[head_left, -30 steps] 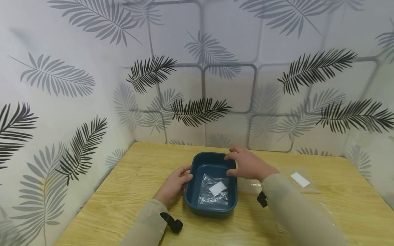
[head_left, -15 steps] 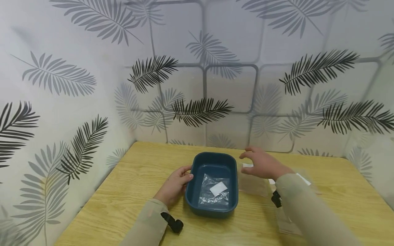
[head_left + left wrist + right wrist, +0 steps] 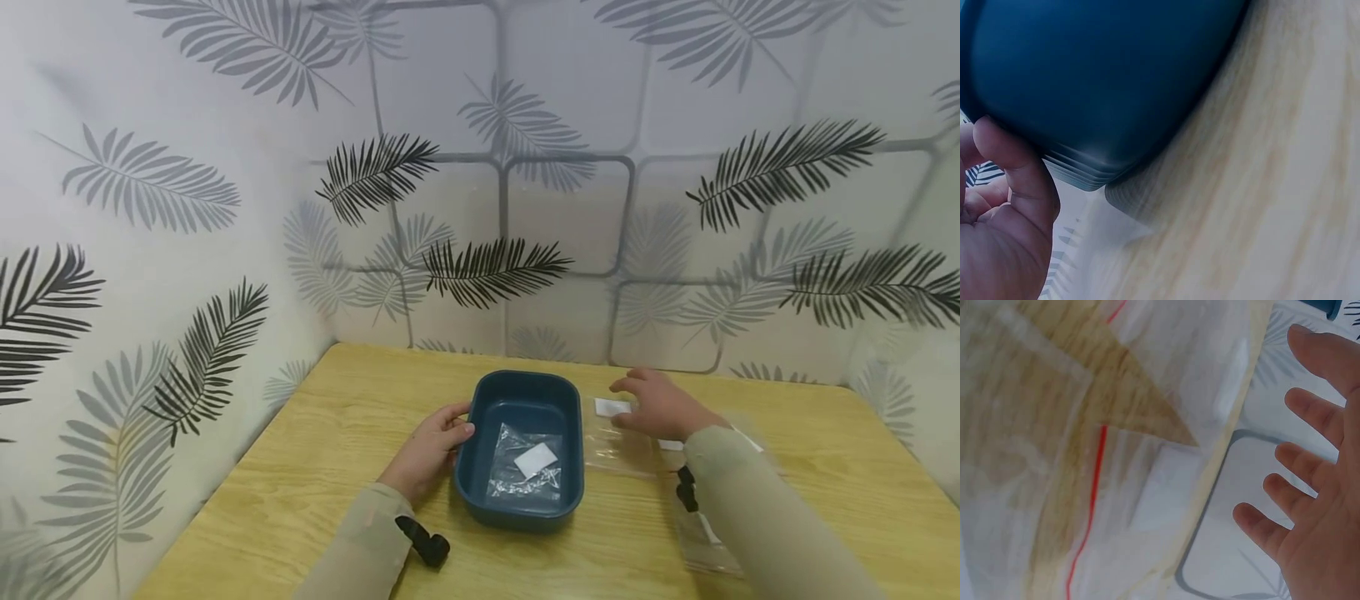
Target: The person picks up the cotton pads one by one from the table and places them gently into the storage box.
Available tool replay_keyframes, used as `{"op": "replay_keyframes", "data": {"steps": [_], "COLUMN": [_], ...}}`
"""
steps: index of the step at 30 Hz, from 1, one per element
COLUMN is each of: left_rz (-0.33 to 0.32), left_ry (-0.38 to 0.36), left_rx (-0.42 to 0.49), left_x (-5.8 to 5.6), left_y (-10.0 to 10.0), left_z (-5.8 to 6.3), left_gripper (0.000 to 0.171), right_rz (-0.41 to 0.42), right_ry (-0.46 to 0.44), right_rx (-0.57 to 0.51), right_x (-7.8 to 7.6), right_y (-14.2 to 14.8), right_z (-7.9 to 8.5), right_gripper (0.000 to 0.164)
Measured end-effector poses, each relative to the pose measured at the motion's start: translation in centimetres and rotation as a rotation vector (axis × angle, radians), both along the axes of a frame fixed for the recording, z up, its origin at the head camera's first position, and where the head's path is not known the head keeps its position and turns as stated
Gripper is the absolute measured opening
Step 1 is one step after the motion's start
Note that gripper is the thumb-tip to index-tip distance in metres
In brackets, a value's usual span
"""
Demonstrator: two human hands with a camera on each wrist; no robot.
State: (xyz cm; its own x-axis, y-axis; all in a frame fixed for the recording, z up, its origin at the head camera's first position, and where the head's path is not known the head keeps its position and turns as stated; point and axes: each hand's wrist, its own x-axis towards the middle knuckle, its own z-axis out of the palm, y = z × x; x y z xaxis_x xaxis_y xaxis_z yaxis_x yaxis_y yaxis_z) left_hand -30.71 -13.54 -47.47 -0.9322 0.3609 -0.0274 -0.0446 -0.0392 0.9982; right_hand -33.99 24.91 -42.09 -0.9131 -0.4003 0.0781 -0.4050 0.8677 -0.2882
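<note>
A dark blue plastic tub (image 3: 519, 518) stands on the wooden table in the head view. Inside it lies a clear zip bag (image 3: 506, 483) with a white rectangle (image 3: 536, 460). My left hand (image 3: 427, 447) grips the tub's left side, thumb at the rim; the left wrist view shows the thumb (image 3: 1016, 159) against the tub. Right of the tub, my right hand (image 3: 665, 406) hovers with fingers spread over another clear bag (image 3: 618, 452), partly covering its white rectangle (image 3: 610, 407). In the right wrist view that hand (image 3: 1319, 469) holds nothing.
More clear bags (image 3: 697, 533) with white pieces lie to the right, partly under the right forearm. In the right wrist view a red zip strip (image 3: 1094, 487) crosses one bag (image 3: 1125, 550). A leaf-patterned wall covering (image 3: 555, 317) borders the table's back edge.
My right hand has moved right, from over the tub's right rim to above the bag beside it. The left hand and the tub have stayed put.
</note>
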Motion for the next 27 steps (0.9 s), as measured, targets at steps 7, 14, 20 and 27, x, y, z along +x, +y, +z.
{"op": "replay_keyframes", "data": {"steps": [7,14,20,27], "left_rz": [0.018,0.023,0.023,0.021], "left_ry": [0.008,0.013,0.021,0.028], "left_rx": [-0.026,-0.031,-0.035,-0.036], "left_x": [-0.2,0.0,0.1,0.0], "left_y": [0.2,0.1,0.0,0.0], "left_z": [-0.1,-0.1,-0.1,-0.1], "left_gripper": [0.046,0.047,0.047,0.048], "right_rz": [-0.045,-0.077,-0.102,-0.124], "right_ry": [-0.031,-0.083,-0.111,-0.125], "right_rx": [0.004,0.053,0.061,0.064], "right_x": [-0.5,-1.2,-1.3,-1.4], "right_y": [1.1,1.3,1.2,1.3], "right_z": [-0.9,-2.1,-2.8,-3.0], "right_gripper": [0.059,0.062,0.066,0.061]}}
